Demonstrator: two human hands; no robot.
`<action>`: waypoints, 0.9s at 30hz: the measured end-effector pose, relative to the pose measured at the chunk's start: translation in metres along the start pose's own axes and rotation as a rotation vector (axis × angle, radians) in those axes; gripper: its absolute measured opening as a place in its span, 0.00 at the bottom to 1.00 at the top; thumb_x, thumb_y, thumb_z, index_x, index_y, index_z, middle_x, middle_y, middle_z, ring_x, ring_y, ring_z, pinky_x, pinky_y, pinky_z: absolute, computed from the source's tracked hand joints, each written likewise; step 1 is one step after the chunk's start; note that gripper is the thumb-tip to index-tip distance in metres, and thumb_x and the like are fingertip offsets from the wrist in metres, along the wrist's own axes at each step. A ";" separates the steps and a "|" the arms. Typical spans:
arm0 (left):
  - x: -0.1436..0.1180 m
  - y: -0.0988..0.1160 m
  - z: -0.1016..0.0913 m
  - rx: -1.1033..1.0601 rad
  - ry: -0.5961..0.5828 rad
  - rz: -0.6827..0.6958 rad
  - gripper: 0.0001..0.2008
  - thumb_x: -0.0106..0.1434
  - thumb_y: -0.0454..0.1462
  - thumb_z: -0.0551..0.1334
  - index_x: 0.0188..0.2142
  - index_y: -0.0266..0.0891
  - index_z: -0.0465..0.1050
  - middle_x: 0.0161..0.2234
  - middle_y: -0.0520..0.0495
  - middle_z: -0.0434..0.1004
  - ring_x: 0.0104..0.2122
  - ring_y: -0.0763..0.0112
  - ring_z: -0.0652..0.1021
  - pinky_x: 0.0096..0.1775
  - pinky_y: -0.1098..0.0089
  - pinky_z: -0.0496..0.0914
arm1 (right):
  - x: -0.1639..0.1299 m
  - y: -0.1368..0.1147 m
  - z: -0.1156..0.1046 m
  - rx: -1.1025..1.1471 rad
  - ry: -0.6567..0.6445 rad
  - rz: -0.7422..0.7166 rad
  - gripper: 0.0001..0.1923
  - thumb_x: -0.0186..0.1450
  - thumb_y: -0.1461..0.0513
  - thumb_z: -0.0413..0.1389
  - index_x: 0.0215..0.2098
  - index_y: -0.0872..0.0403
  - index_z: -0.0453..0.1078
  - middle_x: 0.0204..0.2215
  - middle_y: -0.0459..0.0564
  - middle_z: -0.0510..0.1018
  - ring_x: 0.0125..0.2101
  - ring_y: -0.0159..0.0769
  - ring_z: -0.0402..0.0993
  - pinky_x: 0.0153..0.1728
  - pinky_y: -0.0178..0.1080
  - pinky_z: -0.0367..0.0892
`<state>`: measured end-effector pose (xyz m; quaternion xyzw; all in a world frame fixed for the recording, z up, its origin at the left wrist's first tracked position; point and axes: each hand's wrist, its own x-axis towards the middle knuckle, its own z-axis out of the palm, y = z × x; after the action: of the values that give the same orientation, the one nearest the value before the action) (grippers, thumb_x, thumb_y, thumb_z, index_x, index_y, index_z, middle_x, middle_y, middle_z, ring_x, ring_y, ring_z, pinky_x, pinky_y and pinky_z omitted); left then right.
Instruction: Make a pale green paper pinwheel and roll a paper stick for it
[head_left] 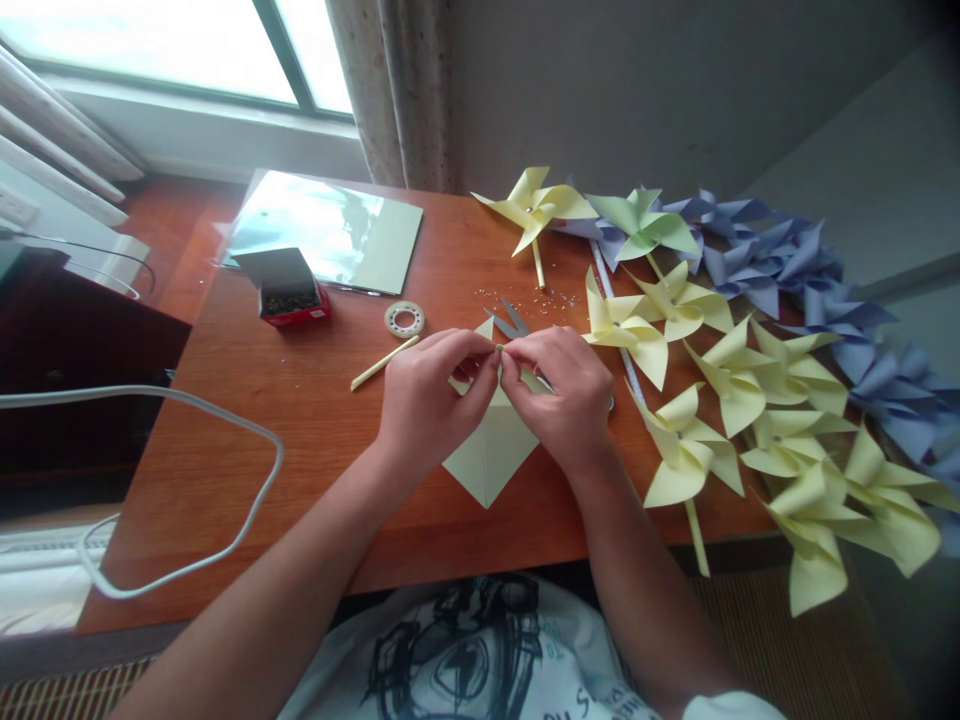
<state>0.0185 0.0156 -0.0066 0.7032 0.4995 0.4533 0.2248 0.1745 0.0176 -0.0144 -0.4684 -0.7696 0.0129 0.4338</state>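
Near the middle of the brown wooden table [315, 420], left hand [427, 400] and right hand [562, 395] pinch shut on the pale yellow folded paper square [491, 450], best kept flat, corners gathered squarely at centre.

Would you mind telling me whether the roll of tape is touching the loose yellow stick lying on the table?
Apart. The head view shows the roll of tape lying flat with bare wood between it and the nearer end of the yellow stick, which lies just below it.
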 end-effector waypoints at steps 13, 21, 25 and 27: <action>0.002 0.001 -0.001 -0.081 0.021 -0.069 0.04 0.62 0.33 0.63 0.31 0.38 0.76 0.26 0.51 0.78 0.25 0.74 0.76 0.31 0.74 0.73 | -0.006 -0.006 0.002 -0.024 0.063 -0.016 0.06 0.69 0.65 0.58 0.41 0.48 0.74 0.35 0.51 0.82 0.37 0.43 0.77 0.43 0.46 0.72; 0.001 -0.003 -0.001 -0.028 0.030 -0.050 0.04 0.64 0.34 0.62 0.32 0.39 0.76 0.27 0.50 0.78 0.26 0.72 0.76 0.31 0.72 0.72 | -0.007 -0.007 0.004 -0.018 0.039 -0.024 0.10 0.69 0.66 0.57 0.45 0.48 0.76 0.36 0.52 0.81 0.37 0.43 0.75 0.42 0.46 0.71; 0.001 -0.002 -0.001 -0.021 0.029 -0.027 0.05 0.65 0.35 0.61 0.33 0.39 0.75 0.27 0.49 0.77 0.26 0.72 0.75 0.32 0.71 0.71 | -0.007 -0.007 0.005 -0.021 0.034 -0.025 0.12 0.68 0.65 0.57 0.47 0.48 0.77 0.36 0.52 0.81 0.37 0.44 0.74 0.41 0.46 0.71; 0.002 -0.001 -0.002 -0.028 0.027 -0.031 0.05 0.66 0.36 0.61 0.33 0.39 0.75 0.28 0.49 0.78 0.27 0.72 0.75 0.32 0.71 0.71 | -0.006 -0.009 0.004 -0.040 0.040 -0.033 0.12 0.68 0.66 0.58 0.48 0.47 0.78 0.36 0.52 0.81 0.36 0.44 0.74 0.41 0.46 0.72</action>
<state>0.0161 0.0175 -0.0055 0.6859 0.5068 0.4663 0.2350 0.1666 0.0100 -0.0176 -0.4644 -0.7686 -0.0189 0.4397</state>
